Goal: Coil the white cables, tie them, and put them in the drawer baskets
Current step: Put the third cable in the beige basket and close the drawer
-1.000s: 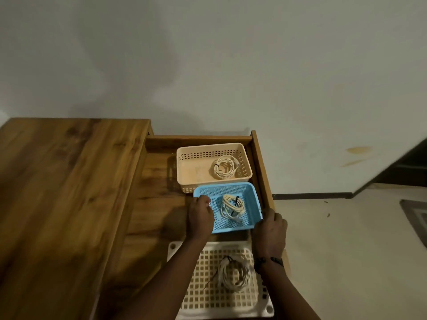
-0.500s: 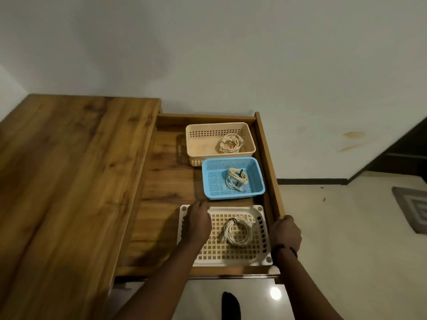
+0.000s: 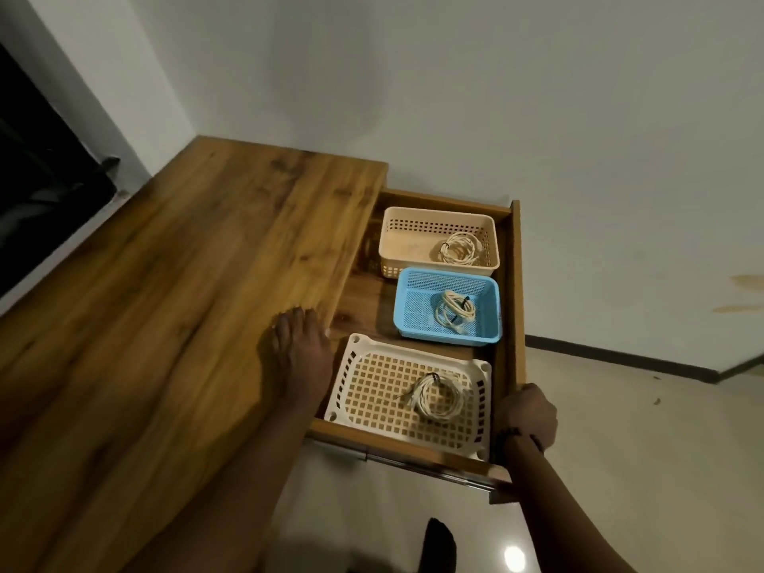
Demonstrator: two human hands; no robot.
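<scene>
Two hands, both at the open drawer [image 3: 515, 291]. Left hand [image 3: 298, 357]: fingers straight, palm flat on the wooden desktop [image 3: 173, 291] just beside the drawer's left edge, holding nothing; likely bracing the body. Right hand [image 3: 527, 415]: fingers curled round the drawer's front right corner, gripping the side wall; a grip suited to pushing the drawer shut, as judged from all the cables being stowed.

Contents of drawer, front to back:
1. White lattice basket [image 3: 351, 366], nearest the drawer front. Holds one coiled white cable [image 3: 438, 401], tied with a dark tie, lying right of centre.
2. Blue mesh basket [image 3: 413, 299], mid-drawer, against the right wall. Holds one tied white coil [image 3: 454, 310], dark tie visible.
3. Beige slotted basket [image 3: 403, 241], at the drawer's back, just beside the blue one. Holds one white bundle [image 3: 459, 248] in its right half; its tie shows as a small dark mark.

No loose cable seen on the desktop. Task appears essentially complete.
</scene>
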